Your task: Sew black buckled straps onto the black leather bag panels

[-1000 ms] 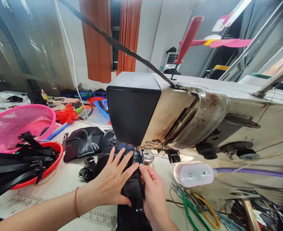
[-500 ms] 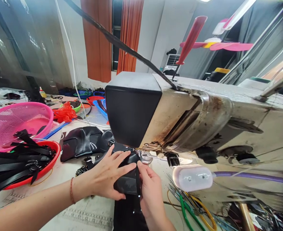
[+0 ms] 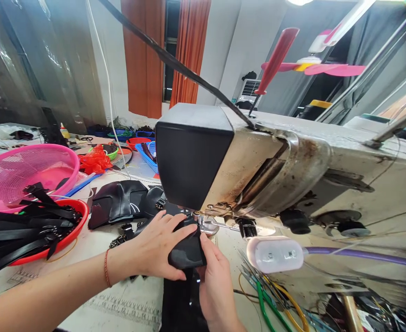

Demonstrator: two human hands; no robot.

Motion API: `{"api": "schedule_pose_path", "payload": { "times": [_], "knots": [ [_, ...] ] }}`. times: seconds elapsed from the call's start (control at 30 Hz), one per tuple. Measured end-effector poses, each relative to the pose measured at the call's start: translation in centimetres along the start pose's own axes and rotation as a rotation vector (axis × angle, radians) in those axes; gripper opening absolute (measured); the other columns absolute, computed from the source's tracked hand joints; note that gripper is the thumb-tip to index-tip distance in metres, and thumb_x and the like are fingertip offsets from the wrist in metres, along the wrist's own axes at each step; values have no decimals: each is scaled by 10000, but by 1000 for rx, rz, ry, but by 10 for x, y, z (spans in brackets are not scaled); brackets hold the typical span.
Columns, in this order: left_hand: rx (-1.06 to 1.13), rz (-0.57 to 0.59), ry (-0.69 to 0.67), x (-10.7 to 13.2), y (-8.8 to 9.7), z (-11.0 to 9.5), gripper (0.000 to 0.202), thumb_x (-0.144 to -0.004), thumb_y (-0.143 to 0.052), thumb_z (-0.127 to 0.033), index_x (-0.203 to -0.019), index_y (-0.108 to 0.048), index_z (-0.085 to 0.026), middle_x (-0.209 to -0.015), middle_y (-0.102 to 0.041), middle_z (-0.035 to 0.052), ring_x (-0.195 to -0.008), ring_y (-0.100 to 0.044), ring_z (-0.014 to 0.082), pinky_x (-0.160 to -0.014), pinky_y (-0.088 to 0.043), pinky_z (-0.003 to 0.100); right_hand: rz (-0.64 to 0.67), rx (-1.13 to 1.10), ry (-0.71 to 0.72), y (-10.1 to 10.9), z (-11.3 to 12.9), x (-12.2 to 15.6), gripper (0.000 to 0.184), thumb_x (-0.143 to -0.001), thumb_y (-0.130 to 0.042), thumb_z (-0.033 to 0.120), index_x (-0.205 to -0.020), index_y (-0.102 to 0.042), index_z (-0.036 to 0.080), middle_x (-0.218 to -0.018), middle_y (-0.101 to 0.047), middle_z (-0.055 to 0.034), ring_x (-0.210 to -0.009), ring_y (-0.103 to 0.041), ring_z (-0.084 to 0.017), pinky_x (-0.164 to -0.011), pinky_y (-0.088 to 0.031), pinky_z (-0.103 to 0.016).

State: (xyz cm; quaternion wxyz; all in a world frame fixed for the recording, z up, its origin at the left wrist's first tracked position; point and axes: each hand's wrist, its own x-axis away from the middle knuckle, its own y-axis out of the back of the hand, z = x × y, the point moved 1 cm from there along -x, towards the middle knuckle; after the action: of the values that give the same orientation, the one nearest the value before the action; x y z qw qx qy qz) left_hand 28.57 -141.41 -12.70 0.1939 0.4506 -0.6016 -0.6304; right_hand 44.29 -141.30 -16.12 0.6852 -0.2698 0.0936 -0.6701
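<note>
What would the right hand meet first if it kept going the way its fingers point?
Probably the metal presser foot under the sewing machine's head, just past the fingertips of the right hand. With one view, depth is unclear, so it might pass beside it.

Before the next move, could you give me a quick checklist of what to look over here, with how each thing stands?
1. Left hand steadying the black piece: ok, fingers spread across it.
2. Right hand at the piece's right edge: ok; its grip there is partly hidden.
3. Piece lined up under the sewing machine: cannot tell; the needle area is too small to judge.
4. Green-handled scissors away from the hands: ok, lying apart, to the right.
5. Space beside the left hand free of loose parts: not ok, small shiny dark parts lie close by.
</note>
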Motion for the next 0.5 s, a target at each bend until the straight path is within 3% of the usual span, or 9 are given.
{"api": "schedule_pose_path", "payload": {
  "times": [0.17, 0.27, 0.37, 0.43, 0.5],
  "knots": [
    [40, 63, 150, -2, 6, -22, 1094, -517, -715, -775, -1404, -405, -216, -1292, -512, 185, -1057, -566, 392, -888, -455, 534, -2, -271, -139, 3, -15, 14, 436, -666, -819, 389, -1053, -719, 213, -1072, -741, -54, -1057, -652, -250, -868, -532, -332],
    [74, 85, 198, -2, 9, -32, 1115, -521, -702, -785, -1423, -390, -207, -1272, -516, 184, -1043, -574, 394, -881, -465, 543, -9, -395, -165, 3, -20, 20, 482, -597, -858, 301, -1054, -709, 260, -1058, -744, -20, -1062, -657, -246, -879, -541, -340],
    [180, 97, 241, -3, 18, -36, 1094, -533, -710, -768, -1425, -402, -214, -1239, -524, 167, -1024, -598, 367, -858, -498, 487, -57, -402, -167, 4, -21, 22, 501, -546, -868, 266, -1021, -710, 260, -987, -753, -19, -1015, -672, -266, -836, -561, -357],
    [296, 129, 257, -5, 25, -32, 970, -631, -682, -728, -1422, -421, -231, -1241, -528, 147, -1010, -624, 323, -835, -520, 428, -99, -395, -170, 6, -21, 20, 465, -544, -861, 274, -983, -713, 242, -925, -756, -30, -966, -684, -279, -807, -568, -374],
    [401, 115, 259, -10, 28, -22, 690, -771, -634, -622, -1340, -530, -246, -1219, -560, 117, -1018, -634, 274, -876, -514, 395, -100, -398, -169, 9, -18, 19, 405, -567, -845, 279, -946, -713, 228, -894, -755, -40, -950, -688, -288, -791, -572, -385]
  ]
}}
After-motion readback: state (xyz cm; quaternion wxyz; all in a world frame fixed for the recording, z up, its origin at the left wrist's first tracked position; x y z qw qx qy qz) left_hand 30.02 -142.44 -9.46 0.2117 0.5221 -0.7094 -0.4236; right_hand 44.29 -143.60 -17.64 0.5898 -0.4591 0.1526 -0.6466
